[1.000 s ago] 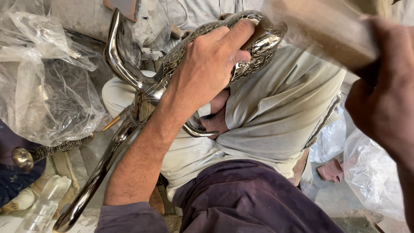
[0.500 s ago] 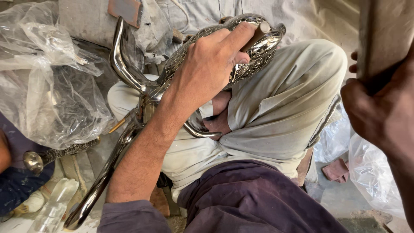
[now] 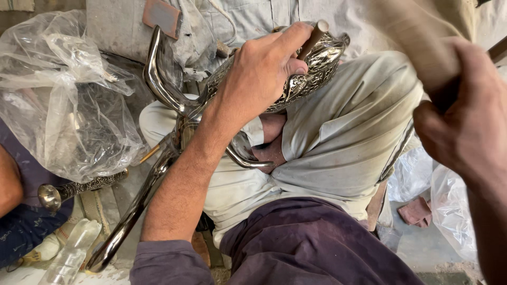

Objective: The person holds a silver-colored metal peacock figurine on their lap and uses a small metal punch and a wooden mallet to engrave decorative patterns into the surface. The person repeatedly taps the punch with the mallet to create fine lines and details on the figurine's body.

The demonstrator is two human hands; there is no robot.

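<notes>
My left hand grips a thin metal punch and presses it against an ornate engraved silver metal piece that rests on my raised knee. The piece joins a curved polished metal frame running down to the lower left. My right hand is raised at the right edge, shut on a blurred wooden mallet above the knee.
A crumpled clear plastic bag lies at the left. Below it an engraved metal rod with a knob end pokes out. Another person's arm shows at the left edge. A plastic bottle lies bottom left, more plastic at right.
My right hand with the mallet has swung from the upper right edge inward, over the knee. My left hand keeps its hold on the punch and metal piece.
</notes>
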